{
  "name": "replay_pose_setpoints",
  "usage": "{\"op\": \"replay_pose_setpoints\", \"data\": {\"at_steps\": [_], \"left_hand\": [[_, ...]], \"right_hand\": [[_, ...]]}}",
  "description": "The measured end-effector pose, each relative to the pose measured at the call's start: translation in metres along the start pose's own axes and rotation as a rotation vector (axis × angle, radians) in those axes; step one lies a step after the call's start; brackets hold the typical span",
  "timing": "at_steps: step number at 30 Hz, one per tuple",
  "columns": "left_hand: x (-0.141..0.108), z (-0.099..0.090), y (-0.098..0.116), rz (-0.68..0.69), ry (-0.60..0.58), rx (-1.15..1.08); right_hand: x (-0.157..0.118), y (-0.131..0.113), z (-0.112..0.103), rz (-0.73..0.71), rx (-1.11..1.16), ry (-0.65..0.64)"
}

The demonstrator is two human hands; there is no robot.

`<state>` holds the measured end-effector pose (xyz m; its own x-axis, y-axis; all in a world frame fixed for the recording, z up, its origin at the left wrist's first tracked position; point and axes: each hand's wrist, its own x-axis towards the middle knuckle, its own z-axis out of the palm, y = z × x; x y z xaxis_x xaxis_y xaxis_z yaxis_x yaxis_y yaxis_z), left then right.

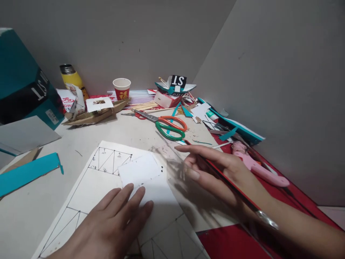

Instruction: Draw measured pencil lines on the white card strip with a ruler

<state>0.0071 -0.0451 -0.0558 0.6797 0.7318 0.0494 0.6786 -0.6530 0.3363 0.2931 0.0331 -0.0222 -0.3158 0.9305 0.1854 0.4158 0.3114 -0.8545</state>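
My left hand (113, 216) lies flat with its fingers spread on a large white sheet (83, 189) drawn with black lines and triangles. Its fingertips touch the lower edge of a small white paper piece (140, 168) on top of the sheet. My right hand (215, 172) is raised to the right of the sheet, holding a long dark pencil (234, 187) with a red edge and a silvery end. The pencil's front end passes between thumb and forefinger toward the scissors (171, 128), which have one orange and one green handle and lie beyond my right hand.
Beyond the papers stand a paper cup (122, 90), a yellow bottle (71, 79) and a cardboard boat (97, 116). A teal boat (175, 86) sits on a box. At right lies a pink glue gun (258, 167) among scraps; at left, a teal strip (29, 172) and teal box (21, 79).
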Motion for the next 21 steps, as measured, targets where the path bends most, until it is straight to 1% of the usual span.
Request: {"op": "replay_pose_setpoints", "data": {"at_steps": [2, 4, 5, 6, 8, 9, 10, 11, 14, 17, 21], "left_hand": [[-0.001, 0.000, 0.002, -0.002, 0.041, -0.036], [-0.002, -0.004, 0.003, -0.050, 0.126, -0.154], [-0.003, -0.006, 0.003, -0.117, 0.182, -0.229], [-0.003, -0.010, 0.002, -0.215, 0.238, -0.308], [0.000, -0.021, -0.001, -0.461, 0.316, -0.469], [0.003, -0.028, -0.002, -0.574, 0.318, -0.559], [0.008, -0.034, -0.002, -0.636, 0.279, -0.683], [0.013, -0.040, -0.002, -0.672, 0.277, -0.800], [0.034, -0.055, 0.003, -0.726, 0.227, -1.063], [0.052, -0.062, 0.011, -0.731, 0.212, -1.219], [0.066, -0.067, 0.018, -0.679, 0.289, -1.317]], "right_hand": [[-0.001, 0.002, 0.002, -0.008, 0.040, -0.016], [-0.003, 0.004, 0.004, 0.013, 0.051, -0.025], [-0.004, 0.004, 0.004, 0.023, 0.048, -0.021], [-0.005, 0.003, 0.005, 0.028, 0.043, -0.013], [-0.006, -0.002, 0.007, 0.026, 0.010, -0.004], [-0.007, -0.006, 0.008, 0.013, -0.016, -0.003], [-0.008, -0.009, 0.010, -0.007, -0.045, -0.001], [-0.009, -0.013, 0.012, -0.034, -0.074, 0.001], [-0.012, -0.022, 0.022, -0.133, -0.128, 0.011], [-0.012, -0.029, 0.031, -0.230, -0.143, -0.013], [-0.012, -0.038, 0.035, -0.348, -0.107, -0.085]]}}
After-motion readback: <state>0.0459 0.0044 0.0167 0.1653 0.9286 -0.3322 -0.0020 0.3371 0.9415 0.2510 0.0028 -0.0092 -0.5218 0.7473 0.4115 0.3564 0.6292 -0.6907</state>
